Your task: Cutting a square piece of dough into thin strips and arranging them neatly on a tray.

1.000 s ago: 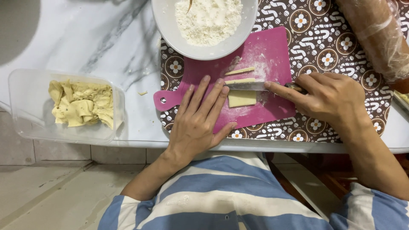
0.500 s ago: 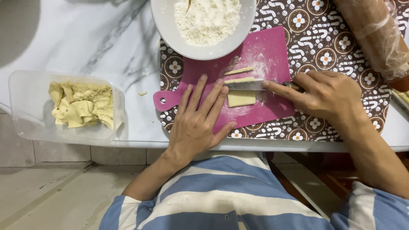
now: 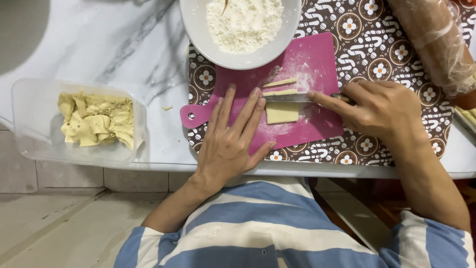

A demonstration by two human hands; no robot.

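Now the left hand (image 3: pixel 229 141) lies flat, fingers spread, on the pink cutting board (image 3: pixel 317 124) at the counter's near edge, steadying the dough slab (image 3: pixel 281 113). Right hand (image 3: pixel 379 109) grips the knife (image 3: pixel 287 98), blade pressed in. Two strips (image 3: pixel 279 83) lie cut beyond it; the slab remains. The handle's hidden, and the flour bowl (image 3: pixel 198 30) runs off the top.

We see a magenta cutting board (image 3: pixel 297 74) on a brown-and-white flowered cloth (image 3: pixel 386 59) — pale yellow dough (image 3: pixel 281 113) on it, a white flour bowl (image 3: pixel 198 30) above, white-grey marble (image 3: pixel 99 44) left.
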